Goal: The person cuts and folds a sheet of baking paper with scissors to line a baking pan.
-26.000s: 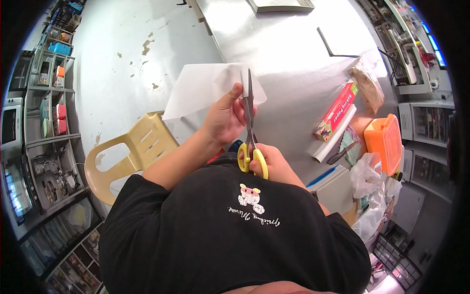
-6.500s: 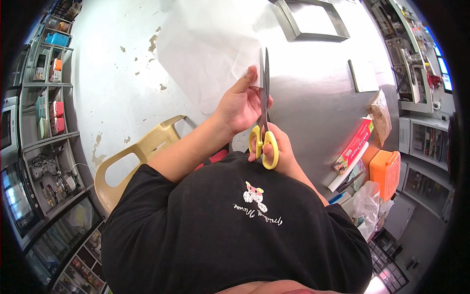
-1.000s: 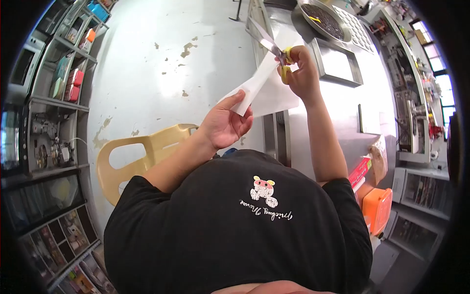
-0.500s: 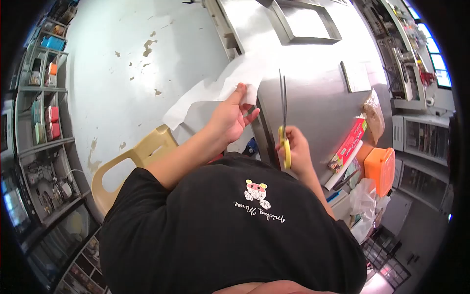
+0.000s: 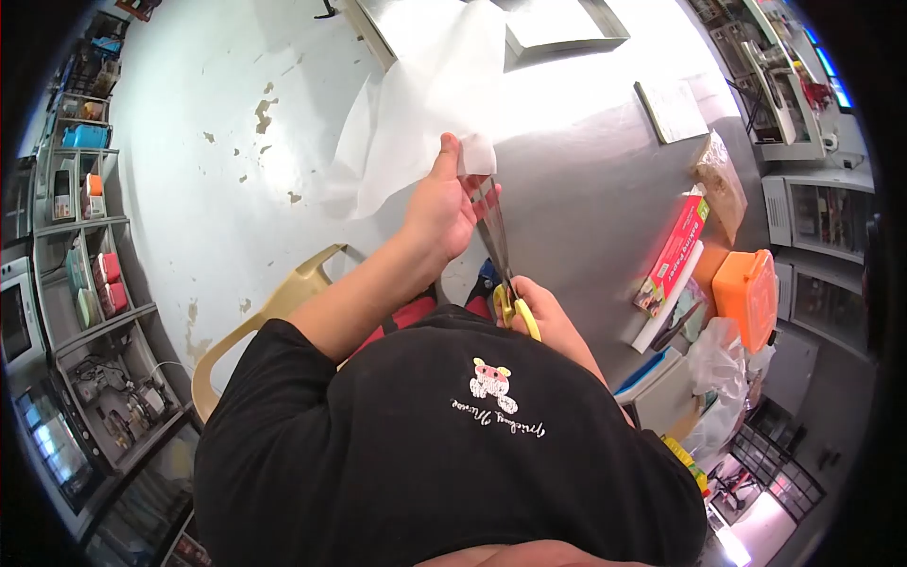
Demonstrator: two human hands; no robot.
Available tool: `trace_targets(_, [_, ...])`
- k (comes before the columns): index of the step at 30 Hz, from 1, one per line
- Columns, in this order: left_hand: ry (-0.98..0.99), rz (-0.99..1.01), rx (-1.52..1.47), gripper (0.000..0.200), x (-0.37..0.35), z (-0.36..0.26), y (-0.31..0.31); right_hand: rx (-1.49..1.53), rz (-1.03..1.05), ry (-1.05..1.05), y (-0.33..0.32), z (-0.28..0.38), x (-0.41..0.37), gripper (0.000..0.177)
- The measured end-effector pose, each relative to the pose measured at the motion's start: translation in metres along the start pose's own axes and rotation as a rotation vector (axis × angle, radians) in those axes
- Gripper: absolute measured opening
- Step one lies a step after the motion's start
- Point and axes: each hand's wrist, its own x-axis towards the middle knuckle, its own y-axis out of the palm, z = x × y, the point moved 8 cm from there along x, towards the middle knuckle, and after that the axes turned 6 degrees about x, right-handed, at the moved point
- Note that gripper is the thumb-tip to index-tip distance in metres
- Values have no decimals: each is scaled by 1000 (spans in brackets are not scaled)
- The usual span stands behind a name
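My left hand [image 5: 441, 210] pinches the near edge of a large sheet of white baking paper [image 5: 416, 104], holding it up over the edge of the steel table [image 5: 605, 180]. In my right hand [image 5: 543, 317] are yellow-handled scissors [image 5: 501, 260], close to my chest. Their blades point up toward the paper's near edge, right beside my left fingers.
A red baking paper box [image 5: 673, 253] and an orange lidded container [image 5: 746, 298] lie at the table's right end, with a brown bag [image 5: 718, 184], plastic bags and clutter. A steel tray [image 5: 557, 24] sits far back. A beige plastic chair [image 5: 269, 312] stands to my left.
Half a second ago the scissors stood apart to the right of the paper; now my right hand has brought the blades up against the paper edge held by my left hand.
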Motion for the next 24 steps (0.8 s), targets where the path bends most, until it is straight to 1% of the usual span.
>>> trace_targets(2, [-1, 2, 2, 36, 1, 1, 2, 99, 8, -42, -3, -1, 2, 24])
trace_targets(8, [-14, 10, -36, 36, 5, 3, 3, 198, 52, -63, -7, 3, 1, 24])
trace_targets(18, [-28, -3, -79, 33, 3, 1, 5, 162, 90, -82, -12, 9, -2, 29])
trace_targets(20, [-11, -1, -50, 36, 4, -1, 4, 254, 155, -147, -10, 15, -5, 29])
trace_targets(21, [-12, -1, -50, 36, 3, -1, 5, 254, 155, -146, -10, 17, -4, 29])
trace_targets(23, [0, 7, -39, 35, -1, -3, 8, 133, 143, -139, -11, 20, -1, 29])
trace_targets(24, [-1, 10, -37, 35, -1, -2, 9, 133, 140, -142, -11, 20, 1, 29])
